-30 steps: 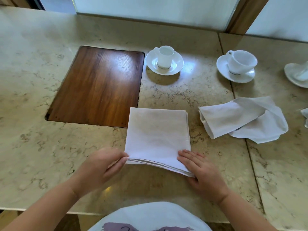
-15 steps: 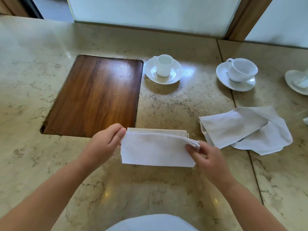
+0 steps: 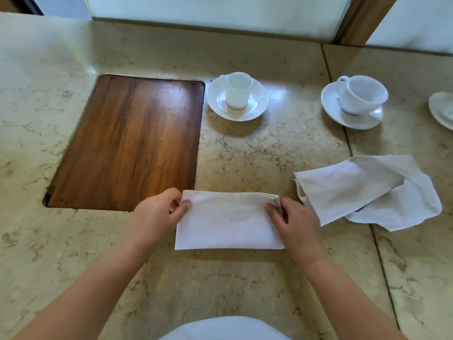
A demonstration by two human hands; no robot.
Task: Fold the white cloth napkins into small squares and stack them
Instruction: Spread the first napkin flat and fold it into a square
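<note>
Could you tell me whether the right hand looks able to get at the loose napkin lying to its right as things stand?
Probably yes. The loose napkin lies on the marble counter just right of the right hand, with nothing between them. That hand now pinches the folded napkin, so it must let go first.

I saw bright daylight from the far window, glare on the brown wooden inset panel (image 3: 132,141), wide-angle bending at edges.

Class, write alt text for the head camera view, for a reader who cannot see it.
Two hands, left hand and right hand, pinch the far corners of a folded white napkin on a marble counter. A loosely folded napkin lies to its right; beyond are a wooden inset and two cups on saucers.
</note>
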